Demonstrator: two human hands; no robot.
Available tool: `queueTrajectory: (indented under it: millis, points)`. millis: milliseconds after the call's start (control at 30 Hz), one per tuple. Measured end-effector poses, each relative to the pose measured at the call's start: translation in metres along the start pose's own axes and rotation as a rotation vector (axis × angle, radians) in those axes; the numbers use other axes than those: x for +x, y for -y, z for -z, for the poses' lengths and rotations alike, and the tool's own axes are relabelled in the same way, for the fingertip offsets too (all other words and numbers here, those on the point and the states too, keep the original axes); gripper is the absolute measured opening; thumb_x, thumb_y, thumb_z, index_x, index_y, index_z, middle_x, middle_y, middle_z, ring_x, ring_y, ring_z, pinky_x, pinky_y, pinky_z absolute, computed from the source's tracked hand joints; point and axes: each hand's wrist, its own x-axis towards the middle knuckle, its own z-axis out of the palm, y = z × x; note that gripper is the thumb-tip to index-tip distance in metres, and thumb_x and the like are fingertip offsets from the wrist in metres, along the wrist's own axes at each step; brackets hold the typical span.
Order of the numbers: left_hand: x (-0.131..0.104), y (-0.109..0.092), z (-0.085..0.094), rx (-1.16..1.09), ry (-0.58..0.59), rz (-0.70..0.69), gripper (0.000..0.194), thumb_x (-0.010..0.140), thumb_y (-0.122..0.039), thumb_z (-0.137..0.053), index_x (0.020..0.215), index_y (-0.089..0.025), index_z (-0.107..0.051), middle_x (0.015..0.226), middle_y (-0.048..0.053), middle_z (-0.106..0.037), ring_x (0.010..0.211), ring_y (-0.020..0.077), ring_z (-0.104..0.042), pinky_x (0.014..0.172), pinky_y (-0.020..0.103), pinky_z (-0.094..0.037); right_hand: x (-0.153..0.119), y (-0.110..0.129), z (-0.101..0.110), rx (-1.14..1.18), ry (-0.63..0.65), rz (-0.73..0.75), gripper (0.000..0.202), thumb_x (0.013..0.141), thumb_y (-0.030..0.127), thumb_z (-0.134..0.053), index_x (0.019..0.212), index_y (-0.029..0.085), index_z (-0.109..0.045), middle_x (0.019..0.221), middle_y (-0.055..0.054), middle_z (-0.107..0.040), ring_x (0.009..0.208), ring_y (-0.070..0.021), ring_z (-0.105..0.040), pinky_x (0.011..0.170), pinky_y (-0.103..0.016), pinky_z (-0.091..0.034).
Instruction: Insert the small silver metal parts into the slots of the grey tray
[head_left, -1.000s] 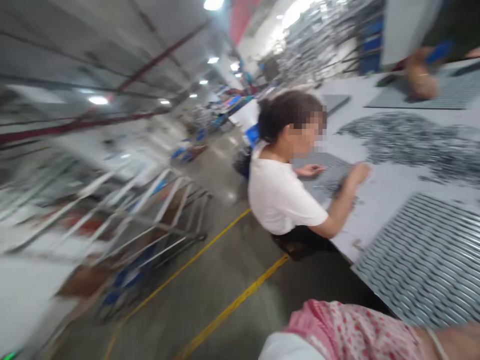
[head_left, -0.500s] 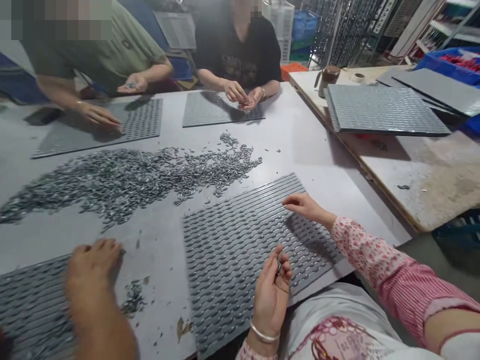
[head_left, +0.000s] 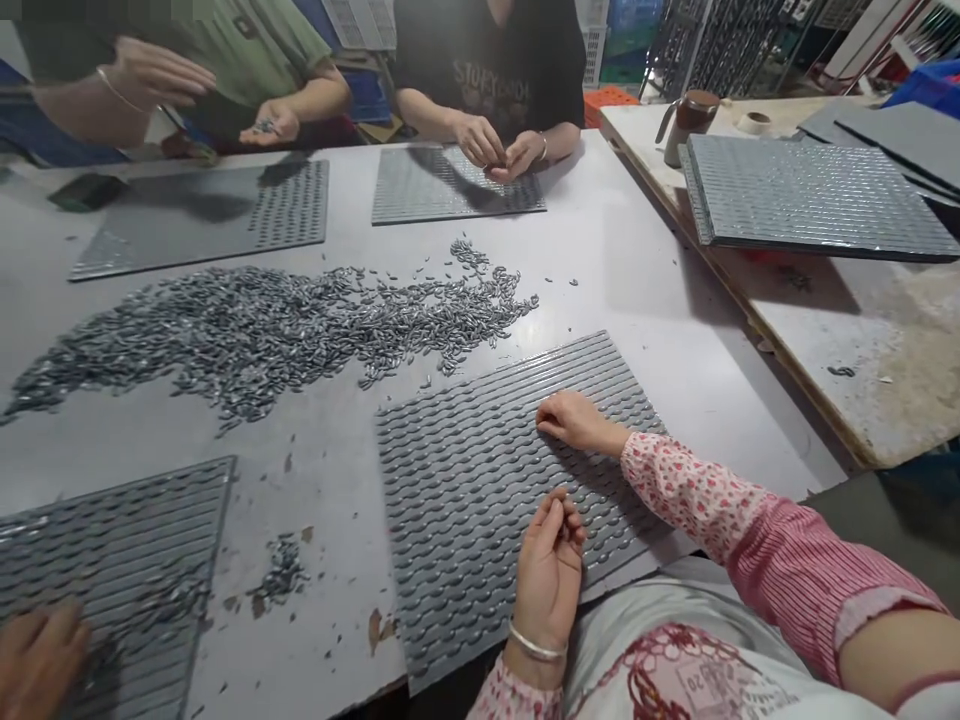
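A grey ridged board point(head_left: 465, 510) lies on the table in front of me, its ridges dotted with rows of small raised oval pieces. My left hand point(head_left: 550, 572), a bangle at its wrist, is palm up above the near edge with fingers curled in. Small dark grey pieces show partly between those fingers. Over the board's right half, my right hand point(head_left: 576, 420) points down with thumb and fingertips pinched together at the ridges. Whatever it pinches is hidden. Beyond the board spreads a long pile of loose grey oval pieces point(head_left: 300, 335).
Two people across the table hold pieces over similar boards point(head_left: 289, 215). A co-worker's hand point(head_left: 45, 655) rests over a board point(head_left: 150, 500) at lower left. On the right-hand side table stand stacked boards point(head_left: 810, 195) and a brown-lidded jug point(head_left: 690, 125).
My right hand has moved left and down onto the board, its fingers now pinched. My left hand stays nearly still. The co-worker's hand at left has drawn back toward the lower left.
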Motion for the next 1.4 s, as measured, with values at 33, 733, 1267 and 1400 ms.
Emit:
queueTrajectory:
  millis: [33, 733, 1267, 1400]
  points:
    - [0.0, 0.0, 0.001, -0.006, 0.004, 0.003, 0.015, 0.078, -0.009, -0.06, 0.091, -0.012, -0.066, 0.076, 0.003, -0.063, 0.061, 0.0071, -0.058, 0.056, 0.016, -0.051, -0.001, 0.0, -0.001, -0.032, -0.005, -0.001, 0.01, 0.082, 0.021, -0.057, 0.079, 0.018, -0.066, 0.077, -0.003, -0.063, 0.077, -0.0163, -0.052, 0.07, -0.025, -0.035]
    - [0.015, 0.002, -0.007, -0.024, -0.027, -0.048, 0.007, 0.08, -0.017, -0.062, 0.082, -0.01, -0.063, 0.065, -0.002, -0.056, 0.05, 0.0031, -0.05, 0.044, 0.012, -0.044, -0.068, 0.029, 0.032, 0.602, 0.122, 0.194, 0.015, 0.084, 0.029, -0.059, 0.083, 0.015, -0.063, 0.078, -0.003, -0.061, 0.074, -0.0122, -0.054, 0.068, -0.023, -0.042]
    - [0.011, 0.005, -0.003, -0.005, -0.025, -0.01, 0.011, 0.085, -0.01, -0.051, 0.087, -0.011, -0.062, 0.082, 0.005, -0.064, 0.063, 0.0071, -0.059, 0.055, 0.016, -0.051, -0.015, -0.012, 0.005, -0.113, -0.081, -0.18, 0.009, 0.082, 0.024, -0.059, 0.078, 0.018, -0.064, 0.081, -0.004, -0.063, 0.083, -0.0189, -0.048, 0.071, -0.028, -0.031]
    - [0.012, 0.006, -0.002, -0.004, -0.007, -0.046, 0.008, 0.082, -0.011, -0.057, 0.088, -0.011, -0.063, 0.076, 0.002, -0.061, 0.06, 0.0054, -0.056, 0.055, 0.015, -0.05, -0.009, -0.013, 0.007, -0.072, -0.077, -0.192, 0.007, 0.079, 0.02, -0.06, 0.074, 0.017, -0.063, 0.076, -0.004, -0.062, 0.077, -0.0171, -0.049, 0.07, -0.027, -0.033]
